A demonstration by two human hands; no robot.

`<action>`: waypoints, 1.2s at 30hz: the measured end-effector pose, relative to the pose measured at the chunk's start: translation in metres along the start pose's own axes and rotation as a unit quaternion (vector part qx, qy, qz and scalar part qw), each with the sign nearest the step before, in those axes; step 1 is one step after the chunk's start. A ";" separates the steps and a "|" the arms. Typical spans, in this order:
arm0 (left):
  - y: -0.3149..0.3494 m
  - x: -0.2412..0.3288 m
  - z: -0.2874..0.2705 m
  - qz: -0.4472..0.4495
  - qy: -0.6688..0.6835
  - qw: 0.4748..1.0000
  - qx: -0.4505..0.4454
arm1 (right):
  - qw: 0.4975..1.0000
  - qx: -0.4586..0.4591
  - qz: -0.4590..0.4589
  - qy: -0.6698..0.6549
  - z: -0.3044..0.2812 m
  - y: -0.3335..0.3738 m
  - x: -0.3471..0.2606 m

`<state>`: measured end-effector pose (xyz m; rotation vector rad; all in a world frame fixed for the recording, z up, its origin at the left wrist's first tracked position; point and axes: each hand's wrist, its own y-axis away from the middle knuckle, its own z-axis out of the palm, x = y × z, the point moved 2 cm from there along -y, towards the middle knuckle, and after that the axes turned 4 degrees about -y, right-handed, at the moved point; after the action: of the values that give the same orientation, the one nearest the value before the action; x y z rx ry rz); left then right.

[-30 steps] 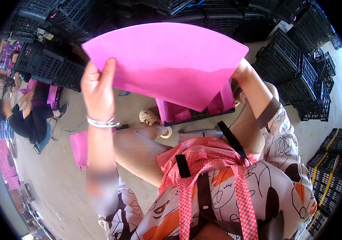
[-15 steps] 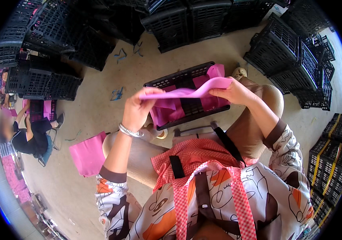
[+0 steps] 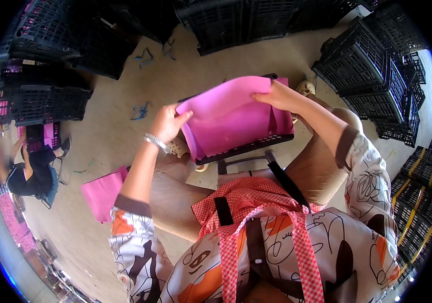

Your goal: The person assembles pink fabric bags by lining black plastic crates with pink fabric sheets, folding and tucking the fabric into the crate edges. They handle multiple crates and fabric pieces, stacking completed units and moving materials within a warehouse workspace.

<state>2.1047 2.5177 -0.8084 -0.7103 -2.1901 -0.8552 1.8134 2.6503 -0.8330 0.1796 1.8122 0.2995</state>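
Observation:
A flexible pink sheet (image 3: 226,108) is stretched between my two hands above a black plastic crate (image 3: 256,148) that stands between my knees. My left hand (image 3: 168,123) pinches the sheet's left edge, thumb on top. At its far right corner my right hand (image 3: 272,96) grips it with the thumb over the face. The sheet hides most of the crate's inside; more pink sheeting (image 3: 282,118) shows at the crate's right end. On the floor to my left lies a stack of pink sheets (image 3: 104,194).
Black crates (image 3: 246,25) stand in stacks along the far side, with more crates (image 3: 357,60) at the far right and yellow-strapped crates (image 3: 413,202) at the near right. Blue strap scraps (image 3: 139,110) lie on the floor. At the left a person (image 3: 29,171) sits by another crate.
The pink sheet has gone from edge-on to spread out, its broad face now covering the crate. My right hand has moved left and farther away; my left hand shifted slightly left.

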 end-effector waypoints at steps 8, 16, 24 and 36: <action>-0.066 -0.104 0.023 -0.057 -0.206 0.976 0.029 | 0.970 0.037 0.087 0.224 0.033 -0.081 0.090; -0.071 -0.102 0.023 -0.050 -0.075 0.993 0.074 | 0.976 0.059 0.108 0.178 0.037 -0.091 0.103; -0.080 -0.090 0.017 -0.021 -0.034 0.983 0.178 | 0.980 0.093 0.121 0.130 0.029 -0.080 0.047; -0.067 -0.061 0.009 0.008 -0.127 0.983 0.133 | 0.974 0.097 0.125 0.161 0.038 -0.060 0.067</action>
<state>2.0939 2.4668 -0.8832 -0.7334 -2.4618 -0.4679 1.8346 2.6155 -0.9220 0.5243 2.1439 0.3422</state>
